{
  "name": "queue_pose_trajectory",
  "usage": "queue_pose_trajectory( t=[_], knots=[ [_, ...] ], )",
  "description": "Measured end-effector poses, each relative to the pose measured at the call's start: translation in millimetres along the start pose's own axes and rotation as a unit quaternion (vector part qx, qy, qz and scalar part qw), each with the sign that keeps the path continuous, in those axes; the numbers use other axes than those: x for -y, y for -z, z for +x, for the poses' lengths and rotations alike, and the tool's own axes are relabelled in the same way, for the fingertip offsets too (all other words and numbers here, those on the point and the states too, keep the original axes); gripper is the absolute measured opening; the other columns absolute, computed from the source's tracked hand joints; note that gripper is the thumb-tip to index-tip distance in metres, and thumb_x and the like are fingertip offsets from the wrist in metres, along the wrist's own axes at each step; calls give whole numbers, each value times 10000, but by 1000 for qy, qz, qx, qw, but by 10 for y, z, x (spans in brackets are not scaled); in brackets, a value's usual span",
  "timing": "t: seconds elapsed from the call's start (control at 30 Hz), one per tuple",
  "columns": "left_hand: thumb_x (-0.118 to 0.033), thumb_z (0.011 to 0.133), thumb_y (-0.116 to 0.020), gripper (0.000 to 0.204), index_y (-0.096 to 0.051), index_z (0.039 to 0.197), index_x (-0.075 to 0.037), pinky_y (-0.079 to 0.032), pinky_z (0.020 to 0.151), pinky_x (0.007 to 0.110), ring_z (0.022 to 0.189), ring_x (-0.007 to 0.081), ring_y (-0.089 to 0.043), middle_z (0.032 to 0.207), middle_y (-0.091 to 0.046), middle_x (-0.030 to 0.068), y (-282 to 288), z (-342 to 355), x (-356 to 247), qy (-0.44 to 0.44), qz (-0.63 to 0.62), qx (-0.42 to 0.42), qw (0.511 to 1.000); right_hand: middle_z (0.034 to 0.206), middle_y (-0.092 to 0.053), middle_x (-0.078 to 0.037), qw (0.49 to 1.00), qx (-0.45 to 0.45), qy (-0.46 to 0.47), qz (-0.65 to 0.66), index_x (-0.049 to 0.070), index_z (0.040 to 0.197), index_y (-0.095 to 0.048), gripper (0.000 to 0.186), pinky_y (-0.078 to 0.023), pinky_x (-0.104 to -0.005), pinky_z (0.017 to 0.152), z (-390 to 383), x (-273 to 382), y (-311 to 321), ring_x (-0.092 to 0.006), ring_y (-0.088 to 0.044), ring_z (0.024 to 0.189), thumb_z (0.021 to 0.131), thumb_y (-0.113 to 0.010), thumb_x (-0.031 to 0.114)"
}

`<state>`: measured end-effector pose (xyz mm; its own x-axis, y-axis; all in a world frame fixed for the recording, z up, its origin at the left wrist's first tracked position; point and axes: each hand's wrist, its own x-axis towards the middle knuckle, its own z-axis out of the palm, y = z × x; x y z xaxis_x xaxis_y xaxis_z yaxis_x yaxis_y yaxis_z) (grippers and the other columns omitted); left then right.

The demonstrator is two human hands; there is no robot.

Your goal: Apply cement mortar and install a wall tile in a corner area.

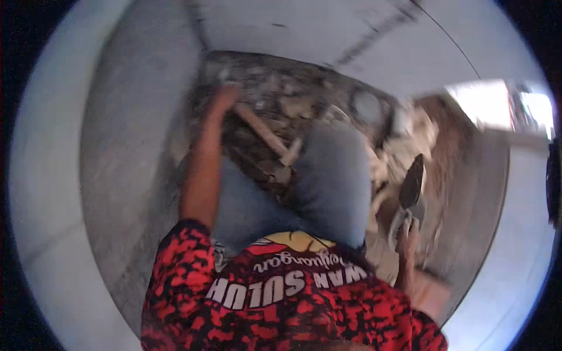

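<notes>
My left hand (pixel 226 93) reaches out at the upper left, smeared by motion, beside the upper end of a wooden-handled hammer (pixel 260 130) lying among broken rubble (pixel 293 105); I cannot tell whether it grips anything. My right hand (pixel 408 229) is closed on the handle of a metal trowel (pixel 414 181) at the right, its dark blade pointing up and away from me. My two jeans-clad knees (pixel 328 175) are bent between the hands.
Grey walls (pixel 134 105) surround the narrow work spot on the left and ahead. Crumpled pale sacking (pixel 410 134) lies beside a brown, rough surface (pixel 451 175) at the right. A round grey object (pixel 367 107) rests at the back, and a bright opening (pixel 477 102) shows at upper right.
</notes>
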<state>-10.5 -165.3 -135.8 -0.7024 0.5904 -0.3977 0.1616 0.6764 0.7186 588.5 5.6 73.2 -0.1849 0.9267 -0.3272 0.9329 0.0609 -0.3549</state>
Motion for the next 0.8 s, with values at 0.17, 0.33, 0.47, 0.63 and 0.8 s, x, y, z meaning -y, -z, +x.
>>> queue_pose_trajectory(
  t=[0.17,0.33,0.47,0.63,0.8],
  knots=[
    [-97,726,-505,156,-657,737,-64,-483,642,382,753,260,-595,743,-615,109,59,-545,-190,-150,383,-33,911,1053,-510,-245,907,23,405,-109,-9,1134,-419,438,-390,-422,817,713,1685,-449,-387,-499,959,803,-524,258],
    [-105,697,-546,123,-655,701,-50,-479,657,407,733,290,-592,728,-614,130,142,-923,-471,-201,452,87,865,1067,-506,-237,767,125,600,-191,4,1135,-420,427,-376,-444,847,963,3365,-1082,-400,-480,974,805,-499,262],
    [-140,717,-533,170,-639,730,-9,-458,694,432,762,333,-578,762,-604,178,363,-1181,-359,-143,297,-51,943,919,-545,-247,688,162,669,-230,-5,995,-498,335,-403,-462,774,736,4263,-1720,-405,-514,874,835,-433,282],
    [-362,789,-472,436,-577,774,60,-448,683,443,717,391,-567,754,-574,251,524,-1387,-336,-111,129,-63,983,760,-575,-223,585,147,710,-364,4,814,-574,266,-443,-452,656,742,4842,-2358,-377,-553,705,795,-456,242],
    [-268,763,-481,348,-579,863,51,-432,757,458,823,384,-561,830,-576,240,597,-1507,-358,-65,90,-73,991,807,-606,-190,645,243,659,-301,7,844,-589,248,-481,-411,595,707,5055,-2514,-329,-588,692,729,-522,216]
  ],
)
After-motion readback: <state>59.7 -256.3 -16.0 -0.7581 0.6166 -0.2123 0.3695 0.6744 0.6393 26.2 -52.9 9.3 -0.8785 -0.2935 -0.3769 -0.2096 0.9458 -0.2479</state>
